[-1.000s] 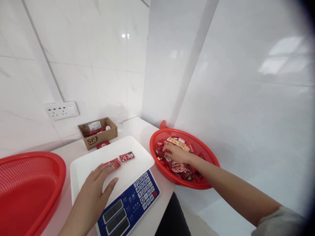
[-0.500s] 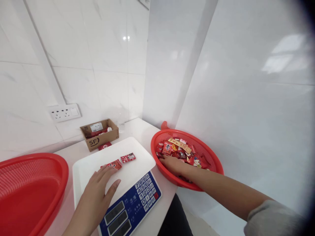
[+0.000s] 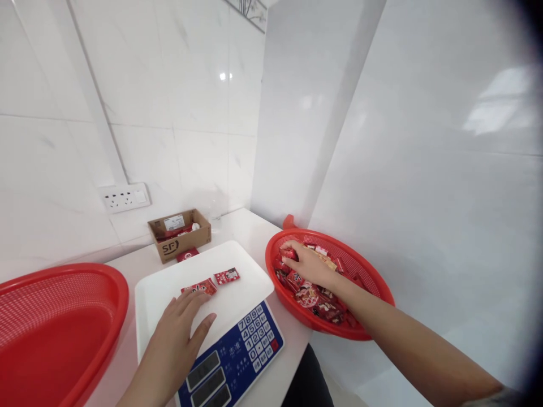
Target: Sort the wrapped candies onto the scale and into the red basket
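Red plastic mesh basket [image 3: 371,282], and my right hand [image 3: 311,265] is among the wrapped snacks [image 3: 307,297], fingers curled around one, grip unclear; my left hand [image 3: 180,326] spreads open over a red packet [image 3: 207,286] on the white scale pan [image 3: 246,264].

On the table [image 3: 244,229], the scale [image 3: 229,315] stands between a left basket [image 3: 55,342] and a right basket [image 3: 307,321], the latter holding a heap of packets [image 3: 311,297]. Two sachets [image 3: 227,276] lie on the scale; a carton [image 3: 189,244] sits beyond its far edge.
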Tool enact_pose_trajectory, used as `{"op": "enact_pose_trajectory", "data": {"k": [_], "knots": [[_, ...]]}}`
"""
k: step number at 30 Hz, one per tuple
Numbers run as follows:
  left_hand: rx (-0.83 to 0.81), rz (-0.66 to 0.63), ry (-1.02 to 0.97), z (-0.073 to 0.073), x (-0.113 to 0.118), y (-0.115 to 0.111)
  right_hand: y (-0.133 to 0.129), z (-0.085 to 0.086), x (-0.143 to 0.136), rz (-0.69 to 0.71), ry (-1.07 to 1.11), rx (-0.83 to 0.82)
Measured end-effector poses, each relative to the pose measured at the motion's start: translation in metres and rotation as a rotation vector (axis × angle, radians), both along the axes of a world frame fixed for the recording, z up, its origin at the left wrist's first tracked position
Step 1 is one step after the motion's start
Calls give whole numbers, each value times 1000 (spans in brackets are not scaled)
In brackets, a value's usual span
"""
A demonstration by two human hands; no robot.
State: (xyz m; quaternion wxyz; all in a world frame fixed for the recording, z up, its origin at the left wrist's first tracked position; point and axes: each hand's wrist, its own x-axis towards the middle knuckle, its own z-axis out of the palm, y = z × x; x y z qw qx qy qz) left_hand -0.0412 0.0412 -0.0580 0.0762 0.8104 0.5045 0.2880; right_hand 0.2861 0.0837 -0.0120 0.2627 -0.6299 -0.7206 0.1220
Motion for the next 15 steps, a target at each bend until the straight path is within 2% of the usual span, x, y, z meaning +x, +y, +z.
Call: {"op": "enact_pose_trajectory", "data": {"k": [4,7,9,12,15], "knots": [[-15,-2,8,2,1,-2,-11,11,-32,151,113,30],[-28,-15,15,4,3,-3,-15,8,-57,283,227,-61],[-39,-16,22,6,3,-4,-17,4,-69,345,222,-132],[-58,-24,48,8,4,-6,-19,-1,-75,385,136,-143],[-104,-58,109,11,6,-8,-20,-6,-69,410,141,-138]]}}
